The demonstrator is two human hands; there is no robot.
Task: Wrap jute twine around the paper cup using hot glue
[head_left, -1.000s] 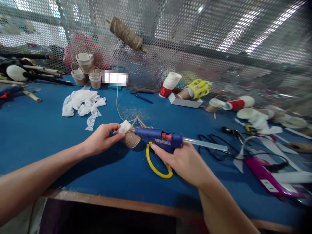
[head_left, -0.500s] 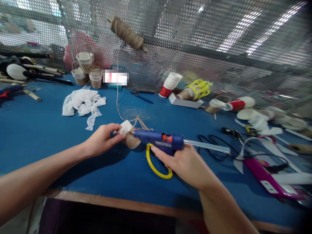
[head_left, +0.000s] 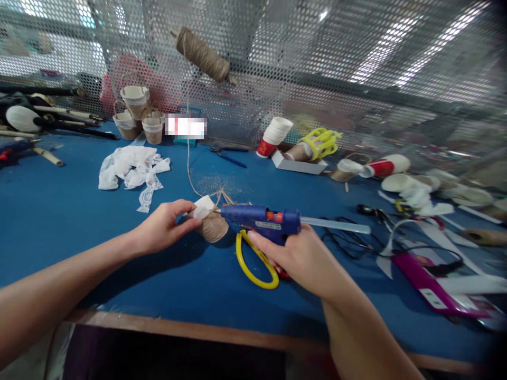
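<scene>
- Here, the left hand [head_left: 164, 229] pinches a small twine-wrapped cup [head_left: 213, 228] that rests on the blue table [head_left: 59, 211].
- The right hand [head_left: 301, 258] is closed around a blue glue gun [head_left: 261, 218], with its tip right at the cup's rim.
- The gun's white label [head_left: 266, 226] is too small to read.

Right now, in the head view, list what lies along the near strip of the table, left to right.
left hand → twine-wrapped cup it holds → blue glue gun → right hand gripping it → magenta flat object. The yellow-handled scissors overlap the gun, so they are left out.
</scene>
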